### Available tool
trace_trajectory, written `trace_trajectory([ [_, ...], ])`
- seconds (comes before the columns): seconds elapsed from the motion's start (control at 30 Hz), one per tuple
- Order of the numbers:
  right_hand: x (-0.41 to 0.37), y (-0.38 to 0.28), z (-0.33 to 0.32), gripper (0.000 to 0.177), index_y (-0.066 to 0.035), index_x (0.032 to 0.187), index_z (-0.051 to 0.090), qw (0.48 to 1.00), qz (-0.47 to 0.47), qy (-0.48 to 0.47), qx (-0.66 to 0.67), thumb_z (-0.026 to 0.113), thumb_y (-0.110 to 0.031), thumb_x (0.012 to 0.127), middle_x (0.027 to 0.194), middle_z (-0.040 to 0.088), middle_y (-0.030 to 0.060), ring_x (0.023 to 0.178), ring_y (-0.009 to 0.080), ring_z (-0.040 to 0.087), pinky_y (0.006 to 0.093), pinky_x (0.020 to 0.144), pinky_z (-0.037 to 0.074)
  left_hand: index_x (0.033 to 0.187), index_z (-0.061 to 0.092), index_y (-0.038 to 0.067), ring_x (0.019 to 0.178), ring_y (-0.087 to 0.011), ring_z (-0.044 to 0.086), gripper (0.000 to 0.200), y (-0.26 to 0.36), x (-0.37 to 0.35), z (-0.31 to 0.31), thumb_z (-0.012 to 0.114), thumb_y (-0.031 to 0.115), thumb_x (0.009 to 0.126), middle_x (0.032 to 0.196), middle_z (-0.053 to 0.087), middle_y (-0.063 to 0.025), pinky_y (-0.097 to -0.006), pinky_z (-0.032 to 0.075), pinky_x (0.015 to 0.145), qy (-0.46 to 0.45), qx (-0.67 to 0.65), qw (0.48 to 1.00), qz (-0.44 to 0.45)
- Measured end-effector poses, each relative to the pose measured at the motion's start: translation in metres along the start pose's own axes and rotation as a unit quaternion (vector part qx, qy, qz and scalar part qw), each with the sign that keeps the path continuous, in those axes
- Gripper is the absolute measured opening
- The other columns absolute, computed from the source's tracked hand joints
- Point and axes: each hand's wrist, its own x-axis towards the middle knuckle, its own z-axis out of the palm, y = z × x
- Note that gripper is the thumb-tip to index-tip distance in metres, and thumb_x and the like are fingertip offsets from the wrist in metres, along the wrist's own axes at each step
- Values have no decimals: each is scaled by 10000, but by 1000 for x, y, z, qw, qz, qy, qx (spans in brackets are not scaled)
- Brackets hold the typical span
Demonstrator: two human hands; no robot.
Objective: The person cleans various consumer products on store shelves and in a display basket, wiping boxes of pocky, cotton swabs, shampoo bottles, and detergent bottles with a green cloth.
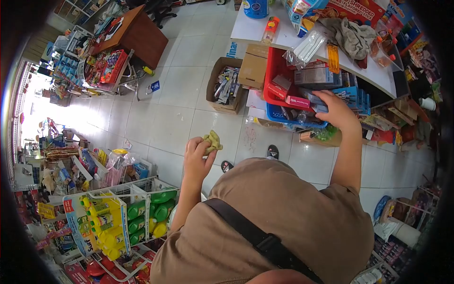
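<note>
My left hand point(195, 155) is closed around a crumpled yellow-green cloth point(213, 143), held out over the tiled floor. My right hand point(338, 111) reaches over the baskets beside the counter. Its thumb and fingers sit on either side of a small pale-blue box point(318, 100) and appear to grip it. Left of those fingers lies a pink box point(298, 101). Small boxes fill the red basket point(274, 64); it overlaps a blue basket point(280, 115), which holds more wrapped items. Blue packs point(347, 96) stand just beyond my right hand.
A white counter point(378, 80) carries a grey cloth point(352, 38), an orange-labelled bottle point(270, 29) and several packages. An open carton point(222, 106) stands left of the baskets. A wire rack point(156, 183) with yellow and green bottles is at my left. A wooden desk point(149, 42) is farther off.
</note>
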Motion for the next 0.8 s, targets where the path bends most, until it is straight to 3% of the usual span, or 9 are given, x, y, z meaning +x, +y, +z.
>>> trace_trajectory([
  [0.13,-1,-2,-3,534,-32,1172,472,999,1,39,-9,614,-106,662,1152,507,196,1045,348,498,361,902,402,861,567,52,839,-309,507,258,3,4,-3,686,103,638,924,513,-115,-383,430,709,0,-9,1000,8],
  [0.4,-19,-16,-26,499,48,1155,452,969,53,240,21,603,-175,736,1069,537,264,994,377,527,378,870,409,847,567,48,820,-307,510,244,-2,3,-5,682,101,638,908,514,-116,-382,430,694,12,-11,1000,9],
  [0.57,15,30,24,513,115,1144,442,916,79,381,96,584,-240,802,1084,519,303,1005,408,518,387,869,401,847,569,50,821,-304,508,238,-1,0,-1,679,108,644,908,514,-115,-382,427,692,6,-30,1000,4],
  [0.77,50,35,48,498,90,1139,455,891,138,432,-33,491,-319,857,1098,505,304,1011,411,508,426,887,401,844,570,49,828,-301,503,237,5,0,1,681,118,647,910,512,-113,-379,424,707,5,-43,999,4],
  [0.8,50,28,42,479,78,1137,458,900,154,406,-27,477,-315,863,1095,507,301,1013,409,507,431,882,402,845,570,49,829,-301,504,237,6,0,1,681,116,647,913,513,-113,-380,424,709,5,-43,999,3],
])
